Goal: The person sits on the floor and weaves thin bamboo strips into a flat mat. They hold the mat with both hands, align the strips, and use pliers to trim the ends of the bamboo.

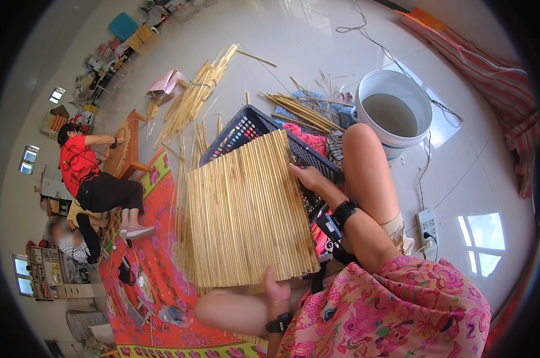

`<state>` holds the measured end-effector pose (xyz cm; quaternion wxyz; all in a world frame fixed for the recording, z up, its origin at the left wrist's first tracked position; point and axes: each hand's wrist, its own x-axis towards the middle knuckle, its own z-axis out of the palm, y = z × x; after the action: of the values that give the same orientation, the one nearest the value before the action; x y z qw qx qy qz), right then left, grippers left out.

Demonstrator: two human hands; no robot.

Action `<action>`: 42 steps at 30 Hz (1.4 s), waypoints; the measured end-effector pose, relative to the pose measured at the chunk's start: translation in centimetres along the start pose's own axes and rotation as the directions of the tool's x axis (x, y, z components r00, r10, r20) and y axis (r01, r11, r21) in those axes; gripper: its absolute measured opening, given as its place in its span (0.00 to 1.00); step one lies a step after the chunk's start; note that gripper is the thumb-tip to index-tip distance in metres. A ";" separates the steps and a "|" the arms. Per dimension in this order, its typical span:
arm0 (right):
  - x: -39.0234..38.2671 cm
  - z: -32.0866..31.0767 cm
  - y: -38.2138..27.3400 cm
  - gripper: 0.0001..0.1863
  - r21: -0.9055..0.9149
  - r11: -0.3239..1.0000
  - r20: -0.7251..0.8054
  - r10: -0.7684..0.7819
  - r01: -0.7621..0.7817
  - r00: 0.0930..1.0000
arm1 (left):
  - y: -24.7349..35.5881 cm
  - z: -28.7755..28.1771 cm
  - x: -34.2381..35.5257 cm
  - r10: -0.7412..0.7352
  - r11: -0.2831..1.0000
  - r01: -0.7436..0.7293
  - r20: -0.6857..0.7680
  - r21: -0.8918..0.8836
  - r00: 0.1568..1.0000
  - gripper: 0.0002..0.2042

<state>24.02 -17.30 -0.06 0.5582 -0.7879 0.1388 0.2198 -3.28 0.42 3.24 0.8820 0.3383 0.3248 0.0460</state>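
Panel of pale slats (240, 218) is partly covering dark basket (237, 128), slats running fore-and-aft, left hand (277, 295) clasping its near edge, right hand (308, 178) clasping its right edge, farther forward.

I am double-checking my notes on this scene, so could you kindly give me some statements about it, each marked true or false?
1. The right hand touches the mat of sticks. True.
2. The left hand is at the mat's upper edge. False: it is at the lower edge in the picture.
3. The mat hides part of the dark basket. True.
4. The bucket stands left of the mat. False: it stands to the right.
5. The person at the wooden table wears a red top. True.
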 end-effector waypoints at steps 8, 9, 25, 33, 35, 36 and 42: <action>0.5 0.2 -0.1 0.41 -0.095 0.995 -0.071 -0.021 0.014 0.997 | -0.1 -1.0 0.0 -0.035 0.999 0.036 0.075 -0.006 0.997 0.19; 0.6 0.3 0.0 0.40 -0.091 0.995 -0.076 -0.040 0.033 0.996 | 0.0 -1.0 0.0 -0.041 0.999 0.042 0.078 0.001 0.996 0.19; 0.5 1.4 1.8 0.42 -0.076 0.997 -0.138 -0.018 0.008 0.990 | -0.2 -1.1 0.4 -0.033 0.997 0.041 0.107 -0.069 0.994 0.19; -1.6 -0.1 -0.7 0.46 -0.014 0.993 0.004 -0.118 0.118 0.993 | 0.0 -0.7 -0.1 -0.023 1.000 0.024 0.067 -0.017 0.998 0.18; 0.0 0.0 -0.1 0.46 -0.011 1.000 -0.014 -0.019 0.019 1.000 | -0.1 -0.6 -0.1 -0.036 0.999 0.036 0.070 0.003 0.997 0.18; 0.2 0.1 0.0 0.45 -0.034 0.999 -0.038 -0.015 0.013 0.999 | 0.0 -0.6 -0.3 -0.040 0.999 0.039 0.063 0.009 0.997 0.18; 0.1 0.2 -0.6 0.44 -0.104 0.994 -0.086 -0.030 0.021 0.996 | -0.2 -0.9 -0.5 -0.063 0.998 0.064 0.078 -0.011 0.995 0.19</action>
<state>24.35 -16.93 0.29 0.5128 -0.8264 0.1415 0.1846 -4.23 0.68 2.86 0.8973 0.3235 0.3004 0.0071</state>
